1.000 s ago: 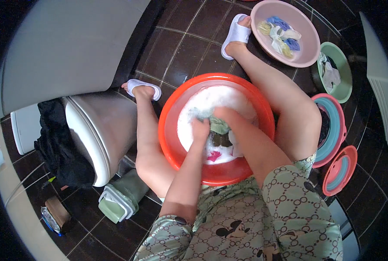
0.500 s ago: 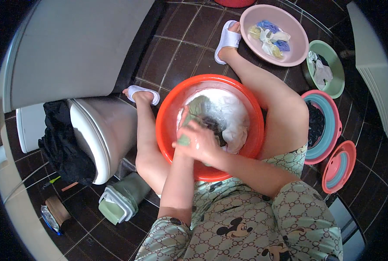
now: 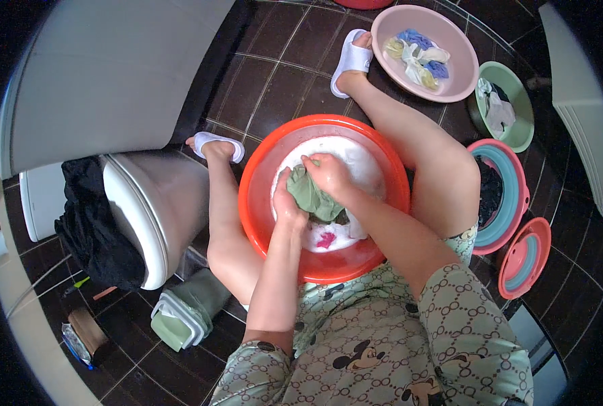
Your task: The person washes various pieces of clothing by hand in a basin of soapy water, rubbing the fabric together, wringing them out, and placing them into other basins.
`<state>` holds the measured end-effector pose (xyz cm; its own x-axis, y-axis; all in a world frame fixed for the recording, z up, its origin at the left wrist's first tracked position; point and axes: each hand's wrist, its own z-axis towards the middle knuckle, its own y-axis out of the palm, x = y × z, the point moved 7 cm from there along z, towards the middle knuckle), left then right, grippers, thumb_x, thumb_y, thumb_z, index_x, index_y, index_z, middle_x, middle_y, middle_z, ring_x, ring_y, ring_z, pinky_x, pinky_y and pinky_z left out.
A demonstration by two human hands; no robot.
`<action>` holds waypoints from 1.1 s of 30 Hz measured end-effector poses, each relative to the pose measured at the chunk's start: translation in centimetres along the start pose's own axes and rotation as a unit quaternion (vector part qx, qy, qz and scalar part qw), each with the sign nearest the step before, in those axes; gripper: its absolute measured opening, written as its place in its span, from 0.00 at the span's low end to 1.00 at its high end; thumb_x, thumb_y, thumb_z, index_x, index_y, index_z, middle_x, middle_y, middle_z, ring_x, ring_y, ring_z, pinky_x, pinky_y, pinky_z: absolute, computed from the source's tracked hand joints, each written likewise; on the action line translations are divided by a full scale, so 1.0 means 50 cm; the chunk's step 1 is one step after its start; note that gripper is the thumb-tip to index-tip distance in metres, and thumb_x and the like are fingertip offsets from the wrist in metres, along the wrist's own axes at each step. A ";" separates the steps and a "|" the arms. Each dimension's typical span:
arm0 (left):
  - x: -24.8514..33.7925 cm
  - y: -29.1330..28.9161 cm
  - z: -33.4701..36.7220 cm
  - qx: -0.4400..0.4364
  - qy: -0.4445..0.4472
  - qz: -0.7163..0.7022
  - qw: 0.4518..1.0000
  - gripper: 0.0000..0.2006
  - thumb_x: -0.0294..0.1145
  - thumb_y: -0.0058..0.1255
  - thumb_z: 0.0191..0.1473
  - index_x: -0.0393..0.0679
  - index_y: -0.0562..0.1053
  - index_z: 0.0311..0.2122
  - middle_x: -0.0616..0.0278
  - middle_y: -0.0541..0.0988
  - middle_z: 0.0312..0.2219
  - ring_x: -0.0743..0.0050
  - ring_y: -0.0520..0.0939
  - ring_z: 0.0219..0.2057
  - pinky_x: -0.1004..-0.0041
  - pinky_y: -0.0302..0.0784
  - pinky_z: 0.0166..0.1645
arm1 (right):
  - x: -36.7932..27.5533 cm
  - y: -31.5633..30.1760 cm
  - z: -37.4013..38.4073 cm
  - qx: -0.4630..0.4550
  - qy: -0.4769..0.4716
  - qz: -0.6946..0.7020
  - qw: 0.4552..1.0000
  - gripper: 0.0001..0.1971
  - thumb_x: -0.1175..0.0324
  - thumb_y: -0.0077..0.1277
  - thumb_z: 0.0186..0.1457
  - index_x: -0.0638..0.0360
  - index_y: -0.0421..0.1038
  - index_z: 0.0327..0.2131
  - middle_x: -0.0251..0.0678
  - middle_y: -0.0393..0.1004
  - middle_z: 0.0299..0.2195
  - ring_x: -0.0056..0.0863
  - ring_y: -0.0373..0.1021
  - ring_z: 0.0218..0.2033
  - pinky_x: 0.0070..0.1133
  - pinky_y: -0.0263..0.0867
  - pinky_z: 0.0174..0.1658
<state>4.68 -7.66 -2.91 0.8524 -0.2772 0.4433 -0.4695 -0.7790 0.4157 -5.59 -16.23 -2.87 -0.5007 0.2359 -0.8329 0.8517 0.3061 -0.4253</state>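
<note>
Together, the left hand and right hand clench a green cloth between them over the soapy water. It sits mid-basin in the red basin, with the pink bowl at one o'clock.

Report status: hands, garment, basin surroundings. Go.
Left hand and right hand both gripping green garment over foamy water in red basin. Pink cloth in the suds. Nothing blocking the hands.

Lighting was soft and even — daylight tone, faint shadows under the red basin. Focus held centrally; fisheye bending and black vignette marked the rim — mild glare on the white toilet.
</note>
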 end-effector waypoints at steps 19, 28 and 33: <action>-0.057 -0.290 0.180 0.271 -0.064 0.374 0.885 0.24 0.35 0.48 0.49 0.34 0.65 0.50 0.55 0.73 0.42 0.61 0.75 0.42 0.66 0.71 0.46 | 0.162 0.175 0.055 -0.211 0.060 -0.211 0.953 0.19 0.60 0.51 0.45 0.62 0.74 0.39 0.52 0.74 0.36 0.46 0.71 0.40 0.36 0.65 0.46; -0.084 -0.142 0.151 0.235 -0.008 0.229 0.945 0.24 0.45 0.45 0.55 0.33 0.67 0.47 0.55 0.75 0.38 0.61 0.76 0.39 0.67 0.72 0.45 | 0.155 0.106 0.079 -0.174 0.086 -0.169 0.966 0.21 0.66 0.52 0.44 0.63 0.67 0.44 0.54 0.71 0.42 0.48 0.68 0.44 0.37 0.64 0.47; -0.029 -0.062 0.083 -0.085 -0.014 -0.073 0.994 0.22 0.51 0.46 0.55 0.41 0.71 0.43 0.59 0.77 0.36 0.67 0.77 0.37 0.67 0.73 0.44 | -0.069 0.047 -0.074 -0.097 -0.037 -0.009 0.995 0.17 0.68 0.52 0.42 0.58 0.68 0.39 0.48 0.70 0.40 0.47 0.69 0.41 0.35 0.66 0.44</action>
<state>5.84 -7.15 -8.13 0.9196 -0.1851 0.3465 -0.3695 -0.7072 0.6028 -2.44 -12.91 0.34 -0.4962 0.1636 -0.8526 0.7937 0.4836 -0.3691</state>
